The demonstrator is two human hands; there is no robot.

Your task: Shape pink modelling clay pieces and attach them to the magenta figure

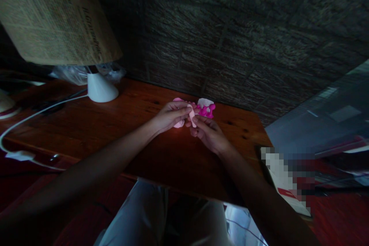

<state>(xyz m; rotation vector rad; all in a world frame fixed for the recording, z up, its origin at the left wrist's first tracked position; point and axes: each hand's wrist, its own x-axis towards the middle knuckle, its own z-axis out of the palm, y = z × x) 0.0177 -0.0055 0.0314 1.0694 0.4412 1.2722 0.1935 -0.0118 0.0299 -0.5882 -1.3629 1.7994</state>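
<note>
Between both hands is a small, pale pink elongated piece (pixel 191 113) that looks like soft modelling clay. My left hand (pixel 173 115) pinches its upper end between thumb and fingers. Lower down, my right hand (pixel 209 132) grips the same piece with its thumb and curled fingers. A larger pink lump (pixel 179 124) lies partly hidden behind my left hand. Just beyond my right hand are bright magenta knobbly pieces (pixel 206 110), with a whitish flat item (pixel 205 102) behind them.
A lamp with a newsprint-patterned shade (pixel 69 23) and white base (pixel 101 87) stands on the wooden table (pixel 138 103) at left. Its white cable (pixel 43 108) hangs over the front edge. A dark brick-pattern wall (pixel 230 38) rises behind; a greyish panel (pixel 325 111) is at right.
</note>
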